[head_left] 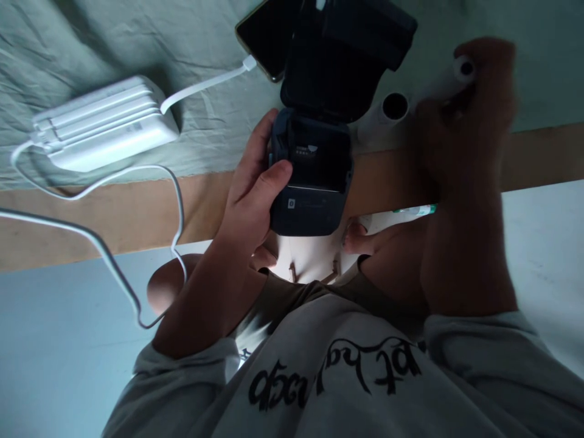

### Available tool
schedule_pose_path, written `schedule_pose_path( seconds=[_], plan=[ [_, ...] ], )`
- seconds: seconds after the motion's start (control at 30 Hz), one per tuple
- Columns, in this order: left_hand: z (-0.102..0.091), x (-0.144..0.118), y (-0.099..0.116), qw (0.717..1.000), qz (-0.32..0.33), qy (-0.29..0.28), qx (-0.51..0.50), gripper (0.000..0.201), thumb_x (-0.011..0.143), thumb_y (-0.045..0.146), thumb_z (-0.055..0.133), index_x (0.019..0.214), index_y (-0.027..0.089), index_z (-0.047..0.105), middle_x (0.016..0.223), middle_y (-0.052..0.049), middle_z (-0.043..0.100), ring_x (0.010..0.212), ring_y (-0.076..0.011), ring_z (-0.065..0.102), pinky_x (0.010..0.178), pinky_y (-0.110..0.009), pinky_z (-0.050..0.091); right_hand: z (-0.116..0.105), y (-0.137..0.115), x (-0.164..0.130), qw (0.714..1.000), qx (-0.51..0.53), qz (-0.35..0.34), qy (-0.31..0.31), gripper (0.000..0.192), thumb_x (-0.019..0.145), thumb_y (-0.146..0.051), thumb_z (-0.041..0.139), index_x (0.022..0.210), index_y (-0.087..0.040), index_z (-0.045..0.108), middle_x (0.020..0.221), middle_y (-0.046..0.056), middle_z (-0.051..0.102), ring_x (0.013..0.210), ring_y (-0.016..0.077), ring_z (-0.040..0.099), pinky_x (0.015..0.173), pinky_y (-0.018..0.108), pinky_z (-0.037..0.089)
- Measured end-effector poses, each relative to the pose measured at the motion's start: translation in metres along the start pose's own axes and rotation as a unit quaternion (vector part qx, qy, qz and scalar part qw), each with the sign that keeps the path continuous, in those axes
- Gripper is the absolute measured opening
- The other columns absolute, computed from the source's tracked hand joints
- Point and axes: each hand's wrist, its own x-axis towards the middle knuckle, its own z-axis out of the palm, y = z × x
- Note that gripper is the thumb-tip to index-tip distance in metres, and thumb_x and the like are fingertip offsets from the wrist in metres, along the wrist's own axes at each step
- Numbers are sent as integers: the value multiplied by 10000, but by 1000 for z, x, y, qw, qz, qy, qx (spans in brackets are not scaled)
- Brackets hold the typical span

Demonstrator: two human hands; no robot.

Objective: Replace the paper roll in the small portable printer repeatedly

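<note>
My left hand (250,188) is closed on the left side of a small dark printer (311,210), thumb over the rim of its hollow. The printer's lid (335,67) is swung open away from me, and the hollow holds no roll. To the right, my right hand (479,109) is wrapped around a white paper roll (444,79) whose dark core hole faces me. Shadow hides part of those fingers. A second white paper roll (371,125) lies between the printer and my right hand, its round hole showing.
A phone (267,36) lies partly behind the lid, with a white cable (205,85) leading to a white power strip (114,121) on the green cloth (205,30). Another white cord (91,234) loops over the wooden edge (137,207). Below are my legs and the floor.
</note>
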Motion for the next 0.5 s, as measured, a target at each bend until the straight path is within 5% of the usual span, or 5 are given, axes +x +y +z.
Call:
schedule_pose_path(
  seconds=[0.13, 0.27, 0.4, 0.5],
  plan=[
    [-2, 2, -5, 1000, -1, -5, -27, 563, 738, 469, 705, 1272, 343, 581, 1281, -6, 636, 1340, -324, 490, 1162, -516, 376, -1, -5, -8, 998, 51, -27, -32, 658, 663, -68, 479, 1298, -239, 503, 1055, 56, 671, 838, 156, 624, 735, 284, 449],
    [-2, 3, -4, 1000, 5, -7, -29, 558, 738, 443, 708, 1272, 335, 586, 1288, 4, 636, 1378, -334, 451, 1211, -530, 320, -5, -14, -15, 996, 63, -45, -52, 632, 622, -68, 481, 1226, -217, 593, 1078, 96, 631, 993, 199, 606, 880, 326, 471],
    [-3, 4, -5, 1000, 9, 4, -22, 540, 719, 414, 718, 1243, 326, 617, 1315, 12, 631, 1404, -345, 424, 1251, -530, 265, -4, -18, -13, 998, 42, -43, -21, 627, 636, -111, 590, 1255, -212, 592, 1188, 104, 604, 1028, 212, 582, 910, 342, 481],
    [-4, 5, -6, 1000, 4, 7, -24, 547, 726, 431, 714, 1253, 326, 610, 1334, 9, 621, 1403, -352, 426, 1237, -553, 279, -8, -19, -8, 990, 130, -17, 52, 711, 639, -136, 584, 1343, -186, 497, 1359, 103, 529, 1057, 212, 572, 934, 354, 482]
  ],
)
